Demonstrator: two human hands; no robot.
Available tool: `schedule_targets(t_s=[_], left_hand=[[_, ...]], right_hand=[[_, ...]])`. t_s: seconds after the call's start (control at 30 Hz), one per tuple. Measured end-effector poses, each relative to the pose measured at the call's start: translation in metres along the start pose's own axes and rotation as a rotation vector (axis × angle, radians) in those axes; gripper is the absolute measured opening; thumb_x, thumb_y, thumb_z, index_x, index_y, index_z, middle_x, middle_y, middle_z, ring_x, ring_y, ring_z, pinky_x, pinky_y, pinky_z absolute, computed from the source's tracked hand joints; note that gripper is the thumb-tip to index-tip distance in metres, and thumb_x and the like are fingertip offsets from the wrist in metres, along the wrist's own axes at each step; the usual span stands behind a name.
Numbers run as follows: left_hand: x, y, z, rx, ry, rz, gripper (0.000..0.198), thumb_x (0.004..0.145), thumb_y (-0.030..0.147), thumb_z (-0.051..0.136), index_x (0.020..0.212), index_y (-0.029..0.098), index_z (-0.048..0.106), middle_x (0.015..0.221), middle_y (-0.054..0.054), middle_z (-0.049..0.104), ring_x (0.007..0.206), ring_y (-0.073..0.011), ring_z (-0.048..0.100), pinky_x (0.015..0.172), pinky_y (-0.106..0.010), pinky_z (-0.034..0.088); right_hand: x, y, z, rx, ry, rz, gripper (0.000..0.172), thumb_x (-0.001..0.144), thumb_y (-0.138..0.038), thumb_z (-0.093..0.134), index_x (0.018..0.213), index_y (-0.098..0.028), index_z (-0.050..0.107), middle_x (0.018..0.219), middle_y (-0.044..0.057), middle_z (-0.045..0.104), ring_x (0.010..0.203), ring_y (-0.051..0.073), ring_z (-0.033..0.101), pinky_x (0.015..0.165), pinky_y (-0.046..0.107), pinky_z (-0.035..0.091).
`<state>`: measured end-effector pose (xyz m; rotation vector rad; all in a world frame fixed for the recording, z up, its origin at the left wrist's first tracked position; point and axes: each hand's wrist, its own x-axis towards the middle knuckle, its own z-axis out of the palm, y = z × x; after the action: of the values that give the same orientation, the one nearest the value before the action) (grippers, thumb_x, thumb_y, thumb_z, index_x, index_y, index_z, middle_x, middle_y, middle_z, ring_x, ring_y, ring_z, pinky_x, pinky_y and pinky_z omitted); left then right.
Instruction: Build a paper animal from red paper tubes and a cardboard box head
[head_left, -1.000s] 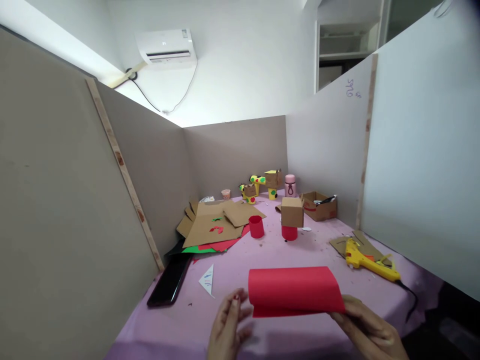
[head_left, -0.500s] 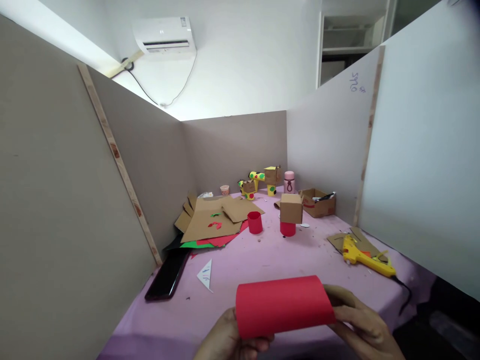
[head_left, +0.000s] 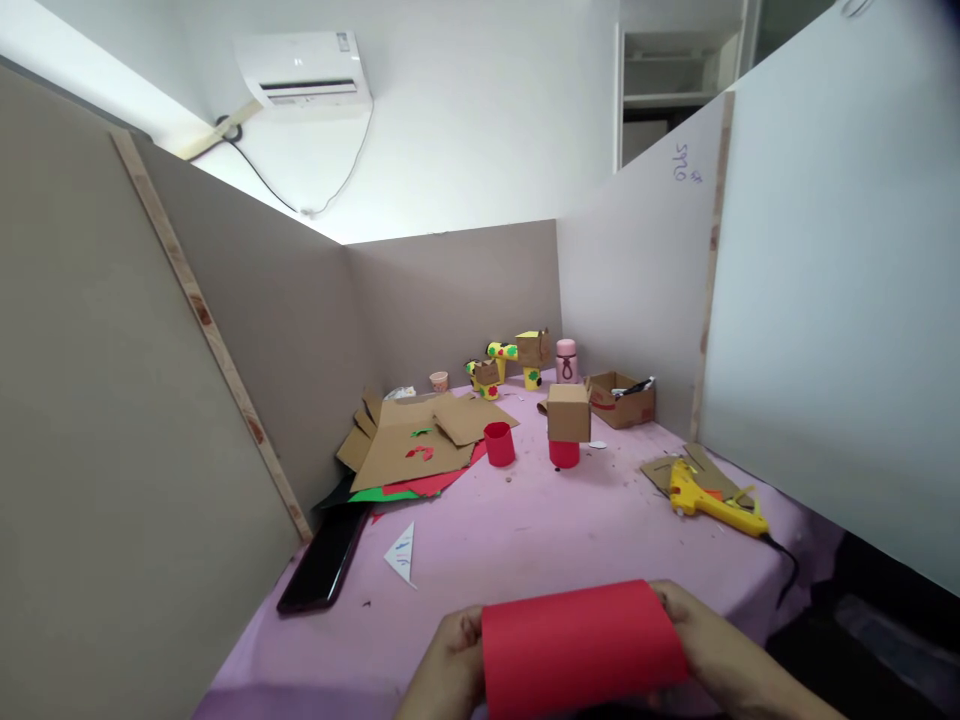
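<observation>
A red paper tube [head_left: 581, 645] lies sideways between my hands, close to me above the table's front edge. My left hand [head_left: 456, 655] grips its left end, with the fingers partly hidden behind the paper. At the other end, my right hand [head_left: 694, 625] holds the right rim; most of its fingers are out of sight behind the tube. Farther off stands a short red paper ring [head_left: 499, 444]. Beside it, a brown cardboard box [head_left: 568, 413] rests on another red ring [head_left: 564, 454].
A yellow glue gun [head_left: 716, 505] lies on cardboard at the right. Cardboard sheets [head_left: 409, 470], a black phone [head_left: 324, 565] and a white paper triangle [head_left: 401, 553] are at the left. Yellow spotted figures [head_left: 501, 352], a pink bottle [head_left: 567, 360] and an open box [head_left: 622, 402] stand at the back.
The red tube has come lower and nearer to me, and looks larger. Both hands have moved with it and shifted their hold on its ends. The view has turned slightly right.
</observation>
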<state>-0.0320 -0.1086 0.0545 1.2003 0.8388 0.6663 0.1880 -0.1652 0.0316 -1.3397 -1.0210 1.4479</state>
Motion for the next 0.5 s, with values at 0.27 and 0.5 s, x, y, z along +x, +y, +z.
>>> schedule_targets(t_s=[0.27,0.5], left_hand=[[0.003,-0.008,0.005,0.002,-0.039,-0.055,0.023,0.062,0.026,0.072,0.08,0.011,0.074,0.051,0.0,0.064,0.052,-0.0145,0.054,0.055,-0.025,0.042],[0.009,-0.01,0.012,-0.054,-0.03,-0.107,0.031,0.064,0.034,0.072,0.086,0.013,0.074,0.059,-0.004,0.07,0.067,-0.0246,0.066,0.068,-0.034,0.049]], right_hand=[[0.008,0.016,-0.005,-0.057,-0.098,0.004,0.03,0.054,-0.017,0.047,0.073,-0.015,0.07,0.046,-0.003,0.061,0.037,0.008,0.051,0.04,0.017,0.035],[0.016,0.019,-0.006,-0.059,-0.042,-0.047,0.026,0.055,-0.018,0.046,0.069,-0.016,0.068,0.042,-0.005,0.057,0.037,0.008,0.051,0.042,0.018,0.038]])
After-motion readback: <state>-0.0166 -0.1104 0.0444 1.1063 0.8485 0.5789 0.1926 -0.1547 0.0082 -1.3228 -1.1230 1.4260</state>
